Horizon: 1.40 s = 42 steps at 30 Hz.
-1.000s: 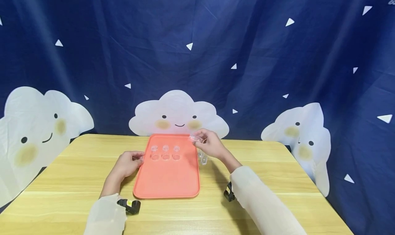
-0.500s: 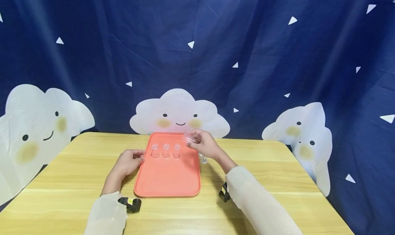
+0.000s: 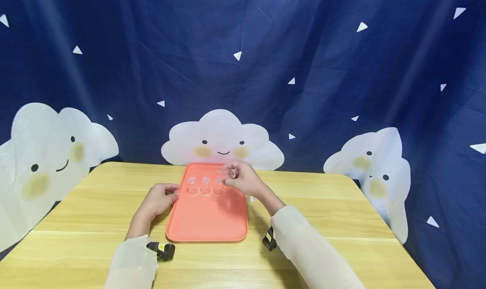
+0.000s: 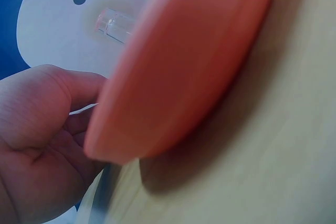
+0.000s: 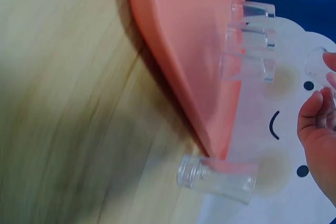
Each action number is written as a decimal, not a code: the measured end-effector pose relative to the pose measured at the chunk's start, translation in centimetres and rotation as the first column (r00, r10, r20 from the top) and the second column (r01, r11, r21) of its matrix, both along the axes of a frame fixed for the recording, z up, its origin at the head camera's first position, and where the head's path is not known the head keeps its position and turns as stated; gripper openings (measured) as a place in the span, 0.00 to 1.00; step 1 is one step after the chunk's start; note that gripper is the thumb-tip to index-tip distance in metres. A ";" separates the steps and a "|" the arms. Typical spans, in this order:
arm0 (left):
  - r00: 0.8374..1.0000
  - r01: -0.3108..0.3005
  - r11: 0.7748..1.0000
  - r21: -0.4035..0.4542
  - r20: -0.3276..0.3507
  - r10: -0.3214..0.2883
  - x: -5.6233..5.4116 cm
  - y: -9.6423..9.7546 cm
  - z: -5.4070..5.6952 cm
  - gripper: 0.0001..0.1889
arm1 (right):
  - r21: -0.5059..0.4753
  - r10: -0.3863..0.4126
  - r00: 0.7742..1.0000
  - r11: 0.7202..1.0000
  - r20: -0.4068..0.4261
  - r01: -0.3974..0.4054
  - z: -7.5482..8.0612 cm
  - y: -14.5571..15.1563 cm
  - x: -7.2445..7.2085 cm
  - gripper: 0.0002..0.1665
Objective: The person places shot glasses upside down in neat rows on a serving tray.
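1. right now the right hand point(image 3: 243, 180) hovers over the far right part of the coral tray point(image 3: 206, 225), its fingers curled round a small clear cup point(image 3: 232, 174) pinched at the fingertips.
2. the held cup sits just at 3 o'clock of a row of three clear cups point(image 3: 205, 186) standing upright on the far end of the tray, and close above the nearest of them.
3. the left hand point(image 3: 161, 197) rests at the tray's left edge, at 9 o'clock of the row; its fingers curl round the rim, thumb side toward the tray.
4. a stack of clear cups point(image 5: 218, 177) stands on the wooden table point(image 3: 341, 221) just off the tray's right edge, partly hidden behind the right wrist in the head view.
5. at 12 o'clock, behind the table, hangs a dark blue cloth with smiling white clouds point(image 3: 222, 139).
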State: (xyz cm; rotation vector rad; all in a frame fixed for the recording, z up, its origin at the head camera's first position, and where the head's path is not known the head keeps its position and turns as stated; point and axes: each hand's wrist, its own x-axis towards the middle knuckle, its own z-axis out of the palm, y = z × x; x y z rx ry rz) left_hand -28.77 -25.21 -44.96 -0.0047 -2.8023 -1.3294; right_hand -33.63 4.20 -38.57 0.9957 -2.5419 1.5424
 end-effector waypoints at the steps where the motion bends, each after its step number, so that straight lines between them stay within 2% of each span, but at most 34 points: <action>1: 1.000 0.002 1.000 -0.001 -0.003 -0.002 0.0 0.0 0.0 0.18 | -0.008 0.003 1.000 1.000 0.010 -0.003 0.0 -0.2 0.1 0.18; 8: 1.000 0.004 1.000 -0.004 -0.010 -0.004 -0.1 0.0 0.0 0.18 | 0.002 0.060 0.997 0.998 0.048 -0.060 0.3 -1.8 0.9 0.14; 15: 1.000 0.003 1.000 -0.005 -0.007 -0.003 -0.1 0.0 0.0 0.18 | 0.135 0.049 0.999 0.990 -0.008 -0.047 -0.4 -3.3 1.0 0.12; 21: 1.000 0.000 1.000 0.001 -0.001 0.000 -0.1 0.0 0.0 0.18 | 0.262 0.063 0.996 0.964 -0.069 -0.042 -0.1 -4.6 1.6 0.11; 27: 1.000 -0.004 1.000 0.004 0.003 0.004 -0.2 0.0 -0.1 0.18 | 0.335 0.081 0.994 0.941 -0.074 -0.052 -0.5 -6.0 2.0 0.11; 35: 1.000 0.000 1.000 0.007 0.000 0.000 -0.3 -0.1 -0.4 0.18 | 0.369 0.047 0.998 0.929 -0.035 -0.031 -1.6 -7.9 2.5 0.13; 42: 1.000 0.005 1.000 0.017 0.000 -0.005 -0.2 -0.1 -0.3 0.18 | 0.354 0.016 1.000 0.935 -0.002 -0.014 -2.1 -9.0 2.9 0.15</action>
